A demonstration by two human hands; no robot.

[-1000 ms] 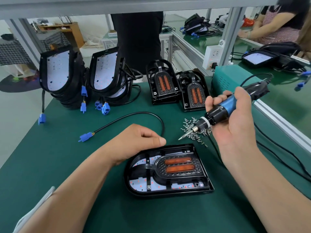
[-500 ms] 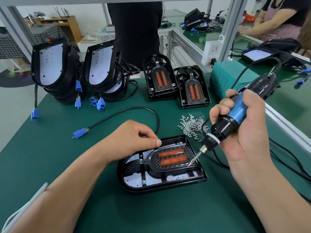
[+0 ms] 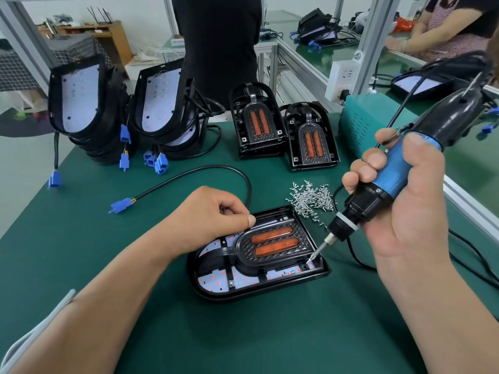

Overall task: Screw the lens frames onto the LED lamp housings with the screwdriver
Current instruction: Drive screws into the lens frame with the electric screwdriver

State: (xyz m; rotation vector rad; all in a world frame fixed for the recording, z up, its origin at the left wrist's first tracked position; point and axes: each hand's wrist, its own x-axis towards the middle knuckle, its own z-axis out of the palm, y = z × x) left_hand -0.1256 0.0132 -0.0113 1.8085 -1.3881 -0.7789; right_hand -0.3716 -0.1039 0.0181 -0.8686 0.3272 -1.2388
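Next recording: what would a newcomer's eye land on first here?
The blue screwdriver, gripped in the right hand at right of centre, with its bit down on the near right corner of the lens frame. That frame, with two orange strips, sits in the black lamp housing lying flat mid-table, the left hand resting on its far edge. A pile of small screws lies just behind the housing.

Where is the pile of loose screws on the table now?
In the head view the screws lie right of centre on the green mat, just behind the lamp housing and left of the screwdriver.
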